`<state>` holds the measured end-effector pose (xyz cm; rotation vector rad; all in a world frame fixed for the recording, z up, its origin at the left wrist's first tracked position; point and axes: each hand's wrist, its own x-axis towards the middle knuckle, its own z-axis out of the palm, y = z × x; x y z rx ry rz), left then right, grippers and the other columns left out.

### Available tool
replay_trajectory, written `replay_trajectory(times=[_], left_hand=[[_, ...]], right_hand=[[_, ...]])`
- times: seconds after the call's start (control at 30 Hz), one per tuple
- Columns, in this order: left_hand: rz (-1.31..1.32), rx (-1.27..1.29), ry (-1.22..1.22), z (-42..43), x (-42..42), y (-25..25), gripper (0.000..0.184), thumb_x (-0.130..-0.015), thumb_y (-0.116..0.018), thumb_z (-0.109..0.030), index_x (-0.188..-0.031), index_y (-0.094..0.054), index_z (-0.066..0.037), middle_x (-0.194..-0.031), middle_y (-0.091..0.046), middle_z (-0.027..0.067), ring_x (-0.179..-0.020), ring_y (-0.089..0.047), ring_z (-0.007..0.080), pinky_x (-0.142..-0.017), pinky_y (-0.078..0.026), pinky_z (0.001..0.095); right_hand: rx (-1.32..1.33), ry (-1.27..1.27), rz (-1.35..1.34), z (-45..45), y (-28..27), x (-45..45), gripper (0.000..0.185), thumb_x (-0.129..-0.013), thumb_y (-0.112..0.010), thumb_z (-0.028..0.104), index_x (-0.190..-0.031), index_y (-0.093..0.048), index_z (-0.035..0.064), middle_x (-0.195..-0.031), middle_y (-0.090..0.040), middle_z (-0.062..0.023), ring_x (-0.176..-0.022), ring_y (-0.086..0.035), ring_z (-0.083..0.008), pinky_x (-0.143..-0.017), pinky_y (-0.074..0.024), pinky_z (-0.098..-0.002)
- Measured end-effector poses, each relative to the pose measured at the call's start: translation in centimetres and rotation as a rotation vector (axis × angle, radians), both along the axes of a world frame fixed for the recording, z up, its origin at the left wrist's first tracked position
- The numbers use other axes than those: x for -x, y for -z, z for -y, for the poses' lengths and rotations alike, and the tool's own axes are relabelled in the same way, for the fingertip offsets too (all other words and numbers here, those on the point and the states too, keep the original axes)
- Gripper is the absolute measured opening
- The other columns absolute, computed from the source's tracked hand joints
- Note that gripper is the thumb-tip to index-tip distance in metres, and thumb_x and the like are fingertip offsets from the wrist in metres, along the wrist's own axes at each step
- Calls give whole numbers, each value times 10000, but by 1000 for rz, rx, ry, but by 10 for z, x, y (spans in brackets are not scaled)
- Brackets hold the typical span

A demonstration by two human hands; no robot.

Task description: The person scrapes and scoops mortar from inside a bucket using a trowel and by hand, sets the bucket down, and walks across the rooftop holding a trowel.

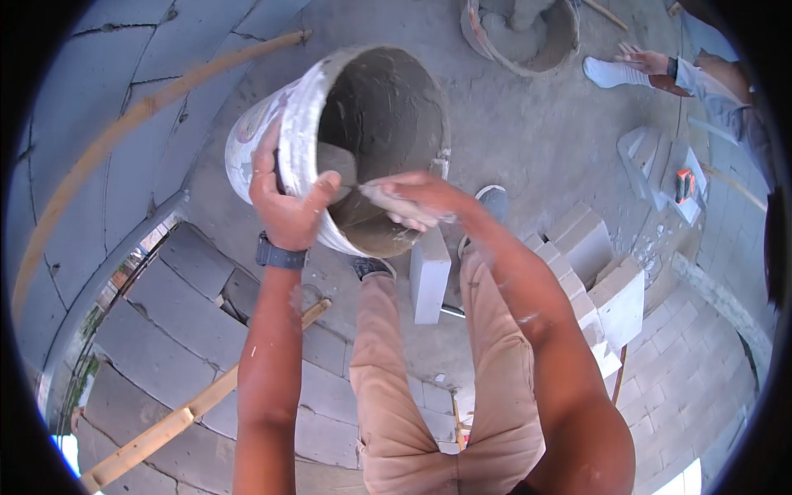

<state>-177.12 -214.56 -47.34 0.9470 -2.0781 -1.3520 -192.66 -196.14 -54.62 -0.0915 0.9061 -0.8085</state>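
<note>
Nearest, the left hand (285, 213), with a watch (280, 252) at its wrist, has its grip clamped on the rim of a white bucket (301, 136), fingers along the outer wall and thumb over the lip. The right hand (425, 198), a little blurred, has its grip wrapped round the handle of a trowel (337, 163), its blade inside the bucket's mouth. The bucket lies tipped in front of the person's legs (388, 330), mouth towards them; whether its base touches the floor (511, 140) cannot be told.

It looks like stiff plastic, likely light for its bulk with only a grey coating showing inside, and not fragile. The smeared lip may be slippery, so the thick rim, with the fingers spread on the outside, should be the surest hold. The trowel will probably be rigid and fairly light, but drag in anything sticky; it is best held by the handle, clear of the blade.

Past the bucket, one pale block (430, 280) stands by the feet and a pile of blocks (584, 243) sits to the right. Farthest off are a second bucket (478, 40) holding grey mix and another person's hand (648, 62)
</note>
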Motion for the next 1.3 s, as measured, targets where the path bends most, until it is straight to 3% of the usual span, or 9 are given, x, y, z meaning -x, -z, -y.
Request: replay_trajectory(times=[0.17, 0.5, 0.57, 0.6, 0.67, 0.77, 1.0, 1.2, 1.3], left_hand=[[-50, -167, -181, 24, 9, -10, 634, -790, -724, -179, -1345, -505, 35, -1233, -594, 118, -1101, -575, 190, -979, -440, 319], [-205, -546, -263, 80, -3, -9, 611, -794, -684, -146, -1339, -488, 51, -1214, -608, 139, -1060, -609, 208, -944, -490, 335], [-193, -578, -195, 84, -3, -14, 627, -814, -661, -184, -1355, -455, 57, -1232, -601, 165, -1084, -612, 233, -953, -497, 355], [-171, -571, -177, 86, -4, -15, 651, -819, -652, -236, -1359, -444, 61, -1242, -594, 178, -1089, -611, 248, -959, -494, 364], [-163, -585, -184, 91, -9, -14, 664, -816, -656, -257, -1359, -442, 60, -1246, -592, 178, -1093, -609, 250, -962, -492, 365], [-129, -591, -189, 94, -14, -13, 688, -806, -657, -295, -1356, -446, 59, -1250, -590, 179, -1100, -605, 252, -966, -490, 362], [-190, -594, -188, 97, -21, -6, 635, -816, -659, -227, -1349, -459, 55, -1235, -603, 163, -1091, -610, 233, -956, -499, 361], [-131, -464, -232, 99, -35, 1, 715, -746, -745, -268, -1343, -502, 42, -1218, -613, 127, -1077, -604, 203, -963, -459, 327], [-140, -523, -175, 99, -41, -4, 723, -726, -758, -286, -1329, -522, 37, -1222, -613, 119, -1084, -597, 196, -971, -453, 322]], right_hand=[[62, 264, -7, -57, -20, 57, 550, -997, -529, 363, -1398, -474, -9, -740, -600, -86, -476, -540, -125, -393, -430, -261], [-61, 715, -596, -127, -8, 137, 498, -1001, -529, 315, -1409, -483, 33, -771, -623, -88, -527, -569, -135, -453, -459, -269], [-237, 532, -1252, -111, -2, 148, 496, -961, -584, 303, -1389, -515, 63, -811, -646, -117, -626, -631, -210, -536, -503, -327], [-243, 533, -1249, -107, 16, 152, 496, -961, -584, 303, -1389, -515, 63, -811, -646, -117, -626, -631, -210, -536, -503, -327], [-53, 136, -2167, -105, 55, 153, 539, -907, -625, 262, -1405, -501, 96, -1027, -640, -183, -804, -655, -319, -665, -526, -406], [-429, -112, -1844, -81, 52, 125, 598, -874, -632, 199, -1437, -450, 112, -1231, -531, -249, -1001, -599, -403, -806, -507, -464], [-401, -28, -1705, -150, 36, 30, 627, -876, -628, 108, -1447, -384, 26, -1337, -482, -269, -1234, -479, -431, -1039, -401, -458], [25, 158, -1683, -143, -55, -18, 572, -875, -597, 74, -1417, -424, 16, -1279, -546, -256, -1151, -543, -417, -948, -467, -452], [218, -193, -1489, -66, -91, 1, 582, -866, -575, 56, -1428, -431, 93, -1274, -545, -235, -1087, -581, -420, -892, -492, -467]])
